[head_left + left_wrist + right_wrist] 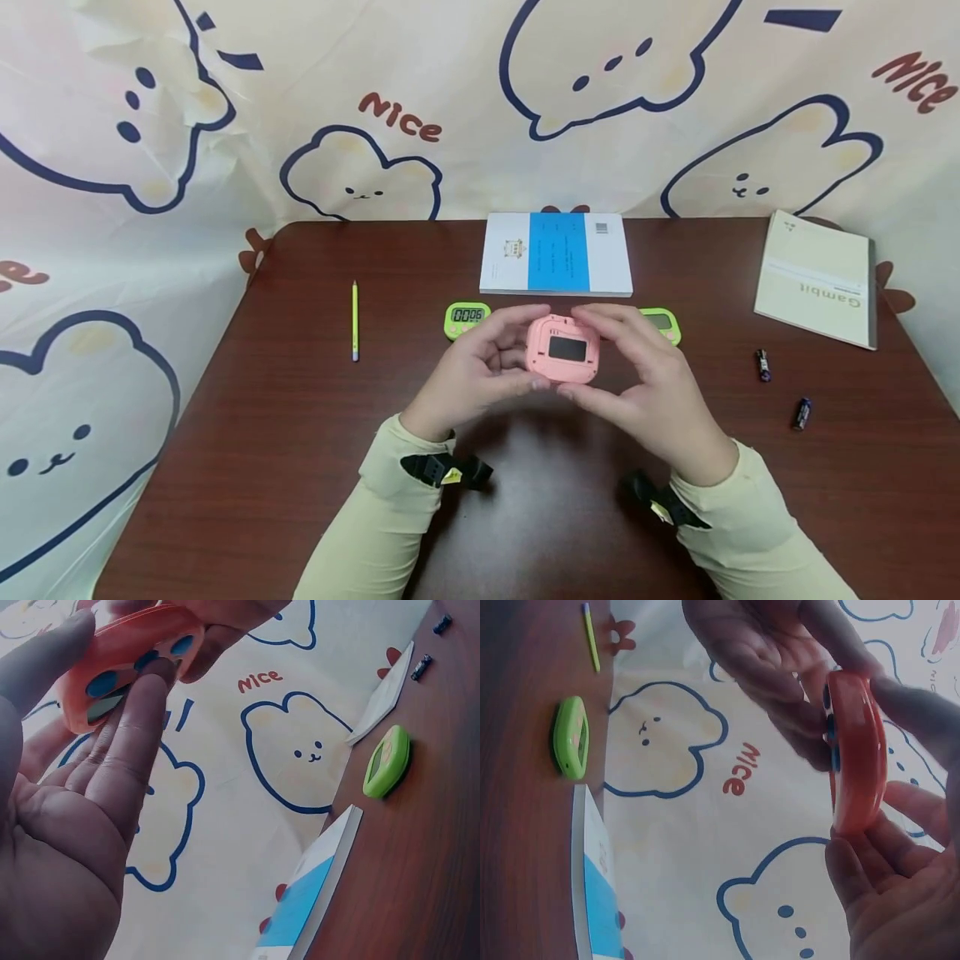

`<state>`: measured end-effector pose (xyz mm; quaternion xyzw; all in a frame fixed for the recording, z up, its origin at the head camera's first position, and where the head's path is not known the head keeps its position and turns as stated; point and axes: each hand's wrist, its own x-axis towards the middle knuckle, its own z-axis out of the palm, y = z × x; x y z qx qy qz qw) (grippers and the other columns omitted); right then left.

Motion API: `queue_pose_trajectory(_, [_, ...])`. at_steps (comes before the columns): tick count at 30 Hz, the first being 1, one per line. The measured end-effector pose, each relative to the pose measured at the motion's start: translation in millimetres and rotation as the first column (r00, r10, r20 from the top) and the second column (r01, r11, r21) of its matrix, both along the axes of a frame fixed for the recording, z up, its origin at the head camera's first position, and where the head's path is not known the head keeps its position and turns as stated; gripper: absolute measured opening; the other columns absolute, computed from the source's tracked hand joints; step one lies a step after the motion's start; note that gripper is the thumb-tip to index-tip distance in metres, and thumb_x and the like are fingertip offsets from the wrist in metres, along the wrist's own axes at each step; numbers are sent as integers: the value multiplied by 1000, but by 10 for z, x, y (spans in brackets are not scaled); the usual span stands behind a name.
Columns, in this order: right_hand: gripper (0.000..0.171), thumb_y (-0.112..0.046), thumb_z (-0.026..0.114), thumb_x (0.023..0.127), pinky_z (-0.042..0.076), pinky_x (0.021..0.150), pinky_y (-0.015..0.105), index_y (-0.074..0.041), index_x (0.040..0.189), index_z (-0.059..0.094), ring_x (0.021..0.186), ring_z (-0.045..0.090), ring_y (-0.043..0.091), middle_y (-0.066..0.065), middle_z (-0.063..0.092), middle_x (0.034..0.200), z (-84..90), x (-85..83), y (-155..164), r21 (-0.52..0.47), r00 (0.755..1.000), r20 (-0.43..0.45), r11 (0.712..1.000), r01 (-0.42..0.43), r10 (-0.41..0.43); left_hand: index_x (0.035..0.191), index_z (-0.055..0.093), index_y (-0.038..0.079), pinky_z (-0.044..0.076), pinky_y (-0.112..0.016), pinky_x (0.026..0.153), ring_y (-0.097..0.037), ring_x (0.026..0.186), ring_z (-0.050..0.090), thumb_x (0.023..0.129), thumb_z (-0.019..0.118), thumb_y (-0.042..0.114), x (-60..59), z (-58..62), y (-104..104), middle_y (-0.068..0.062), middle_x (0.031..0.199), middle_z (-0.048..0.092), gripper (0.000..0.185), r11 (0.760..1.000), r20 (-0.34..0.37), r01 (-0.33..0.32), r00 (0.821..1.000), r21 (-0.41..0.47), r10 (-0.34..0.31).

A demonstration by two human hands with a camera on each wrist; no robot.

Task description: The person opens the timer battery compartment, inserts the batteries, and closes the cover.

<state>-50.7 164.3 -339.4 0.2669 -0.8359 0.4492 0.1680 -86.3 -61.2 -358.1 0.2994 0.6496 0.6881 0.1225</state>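
Both hands hold up a pink digital timer (pixel 567 348) over the middle of the table. Its back faces the head camera and bears a dark rectangle. In the left wrist view, round blue buttons show on the timer's (pixel 131 649) other face, along with part of its screen. My left hand (pixel 468 375) pinches it at the left, thumb at the lower edge and fingers behind, one fingertip over a button. My right hand (pixel 660 387) grips the right side between a thumb below and fingers above. From the right wrist, the timer (pixel 861 754) appears edge-on.
Behind the hands lie two green timers, the left one (pixel 467 320) reading 00:06, the right one (pixel 663 323) partly covered. Beyond is a blue-and-white book (pixel 558 254). A pencil (pixel 356 321) lies left; two batteries (pixel 762 365) and a cream notebook (pixel 817 279) lie right.
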Motion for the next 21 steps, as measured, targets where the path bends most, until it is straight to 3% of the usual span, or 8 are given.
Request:
queue_pose_trajectory(6, [79, -4, 94, 66, 44, 101, 18, -9, 137, 60, 120, 55, 16, 4, 61, 132, 22, -27, 58, -13, 1000, 24, 1000, 15, -14, 146, 48, 9, 56, -40, 93, -31, 108, 68, 85, 82, 14, -13, -5, -37, -15, 130, 64, 70, 998, 56, -7, 998, 68, 3])
queue_pose_trajectory(11, [77, -2, 93, 66, 49, 92, 18, -11, 136, 61, 114, 58, 10, 0, 65, 127, 10, -43, 99, -37, 999, 38, 999, 32, -31, 146, 47, 6, 55, -39, 93, -28, 109, 68, 85, 81, 10, -8, 5, -38, -16, 132, 63, 70, 995, 108, -1, 994, 104, -10])
queue_pose_trajectory(15, [75, 4, 91, 66, 51, 82, 16, -10, 134, 63, 103, 62, 8, 1, 68, 118, 15, -47, 97, -115, 999, 42, 993, 24, -19, 145, 44, 2, 55, -37, 94, -26, 110, 67, 87, 80, 15, -8, 11, -62, -19, 134, 60, 70, 990, 150, 0, 989, 140, -21])
queue_pose_trajectory(21, [69, 10, 88, 68, 57, 80, 20, -9, 130, 65, 94, 67, 11, 1, 70, 110, -4, -58, 92, -206, 995, 100, 978, 33, -13, 143, 45, -1, 57, -40, 90, -25, 107, 68, 98, 66, 10, -6, 24, -82, -24, 132, 60, 51, 989, 151, -21, 989, 144, -1])
